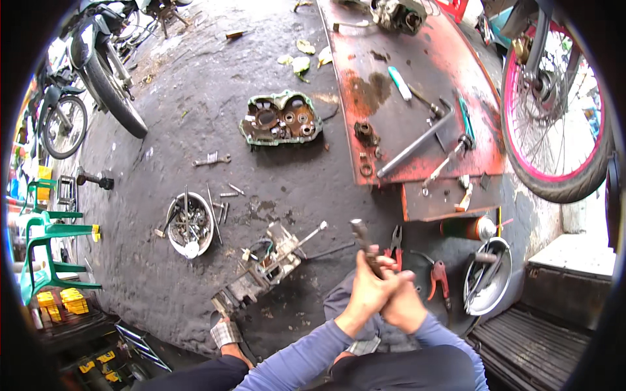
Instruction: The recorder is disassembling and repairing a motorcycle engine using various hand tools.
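Observation:
A dark, thick cylindrical metal tool [366, 246] with a paler tip points up and away from my hands. My left hand [370, 287] is closed around its lower part. My right hand [401, 304] presses against the left one, closed about the tool's lower end, which is hidden between the palms. Red-handled pliers [396, 249] lie on the floor just beyond my hands. To the left, a greasy engine part [280, 249] with a protruding shaft lies near my foot. A red-handled air blow gun [440, 281] rests to the right.
An open engine case half [280, 118] lies on the floor ahead. A bowl of tools [207, 244] stands at left, another bowl [501, 296] at right beside a spray can [466, 227]. A red metal board [358, 156] carries tools and parts. A pink-rimmed wheel [515, 140] stands at far right.

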Available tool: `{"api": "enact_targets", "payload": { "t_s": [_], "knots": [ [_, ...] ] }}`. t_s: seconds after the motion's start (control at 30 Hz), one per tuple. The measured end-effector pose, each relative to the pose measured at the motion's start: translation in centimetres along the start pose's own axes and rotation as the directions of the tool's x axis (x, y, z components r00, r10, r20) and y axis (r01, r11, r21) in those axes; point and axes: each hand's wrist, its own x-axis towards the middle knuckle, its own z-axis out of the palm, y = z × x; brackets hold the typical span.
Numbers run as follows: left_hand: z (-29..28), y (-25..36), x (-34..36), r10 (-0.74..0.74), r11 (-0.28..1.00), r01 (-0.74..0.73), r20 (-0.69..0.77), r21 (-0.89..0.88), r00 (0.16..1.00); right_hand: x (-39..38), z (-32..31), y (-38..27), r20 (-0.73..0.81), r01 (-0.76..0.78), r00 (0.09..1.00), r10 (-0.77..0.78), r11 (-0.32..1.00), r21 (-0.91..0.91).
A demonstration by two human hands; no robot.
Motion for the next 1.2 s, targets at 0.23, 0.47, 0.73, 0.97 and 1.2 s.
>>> {"api": "enact_targets", "payload": {
  "t_s": [0.23, 0.47, 0.73, 0.97, 1.2],
  "knots": [
    [-6.1, -8.5, -2.5, -0.065, 0.981, 0.087, -0.126, 0.171, 0.99, -3.7, 1.1, -1.7, 0.53, -0.323, 0.746, 0.404, 0.915, -0.243],
    [-6.6, -4.9, -1.9, -0.148, 0.869, 0.258, 0.275, -0.422, 0.95, -10.1, 3.7, 4.4, 0.71, -0.778, 0.622, 0.33, 0.162, 0.607],
    [-8.3, -4.2, -2.1, -0.121, 0.843, 0.37, 0.534, -0.389, 0.837, -8.6, 4.3, 1.5, 0.407, -0.807, 0.59, 0.697, 0.498, 0.317],
    [-7.9, -4.0, -2.1, -0.054, 0.549, 0.467, 0.528, -0.693, 0.847, -11.7, 3.0, 1.3, 0.073, -0.538, 0.839, 0.539, 0.802, 0.259],
    [-8.6, -3.1, -1.6, -0.015, 0.609, 0.571, 0.712, -0.55, 0.702, -11.5, 0.6, 3.4, 0.774, -0.787, 0.563, 0.29, -0.097, 0.609]
  ]
}}
